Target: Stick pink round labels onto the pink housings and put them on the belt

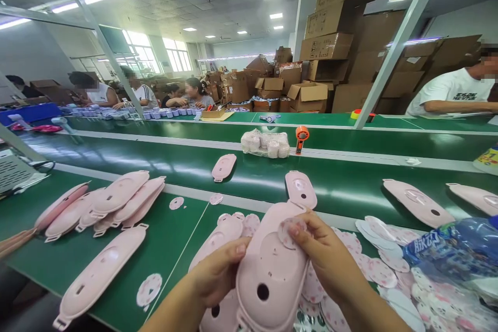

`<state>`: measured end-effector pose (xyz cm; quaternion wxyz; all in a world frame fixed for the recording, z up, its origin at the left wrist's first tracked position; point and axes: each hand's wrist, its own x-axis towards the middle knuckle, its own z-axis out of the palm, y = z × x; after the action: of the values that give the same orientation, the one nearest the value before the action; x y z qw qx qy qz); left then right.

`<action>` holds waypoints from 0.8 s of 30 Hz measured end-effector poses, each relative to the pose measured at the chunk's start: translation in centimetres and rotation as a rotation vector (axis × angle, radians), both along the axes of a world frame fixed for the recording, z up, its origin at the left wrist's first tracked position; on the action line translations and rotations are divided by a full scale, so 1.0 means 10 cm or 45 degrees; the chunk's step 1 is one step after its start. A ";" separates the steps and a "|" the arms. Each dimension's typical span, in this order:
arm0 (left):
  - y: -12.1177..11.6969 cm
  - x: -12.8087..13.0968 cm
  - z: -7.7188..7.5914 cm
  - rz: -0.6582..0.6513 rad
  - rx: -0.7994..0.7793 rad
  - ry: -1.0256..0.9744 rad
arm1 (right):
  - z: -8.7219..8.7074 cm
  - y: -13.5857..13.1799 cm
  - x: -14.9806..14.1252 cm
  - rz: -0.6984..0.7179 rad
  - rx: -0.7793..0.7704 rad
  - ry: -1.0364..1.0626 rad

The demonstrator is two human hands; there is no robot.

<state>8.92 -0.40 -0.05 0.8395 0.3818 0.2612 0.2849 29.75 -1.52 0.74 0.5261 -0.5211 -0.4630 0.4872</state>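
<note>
My left hand [218, 272] is closed around the left edge of a pale pink oval plastic panel [252, 262], thumb on its face. The panel is tilted up towards me and has a dark round hole near its lower end. My right hand [324, 251] pinches a small round patterned sticker [287, 233] against the panel's upper right; whether its fingers also grip the panel's edge is hidden. Under my hands lie more pink panels [218, 238]. To the right spreads a heap of round white and pink stickers [379, 270].
Stacked pink panels [120, 194] and a single one [103, 275] lie at left. Other panels [301, 189] rest on the green conveyor belt [342, 179]. A blue-labelled bottle [455, 249] lies at right. A bagged bundle [265, 143] and orange handheld fan [301, 137] stand beyond. Several people work nearby.
</note>
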 end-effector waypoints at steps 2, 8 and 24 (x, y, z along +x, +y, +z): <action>-0.03 0.06 -0.02 -0.017 0.005 0.031 | -0.04 0.01 0.01 0.031 0.039 -0.106; -0.20 0.36 -0.12 0.259 0.018 -0.014 | 0.08 -0.11 0.06 -0.106 0.298 -0.352; -0.35 0.41 -0.28 0.643 0.482 0.038 | 0.22 -0.47 -0.07 0.009 0.728 -1.189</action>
<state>13.05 -3.91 -2.82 0.6524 0.4585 0.3022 0.5224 29.06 -6.17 2.90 0.3837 -0.5166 -0.7630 0.0607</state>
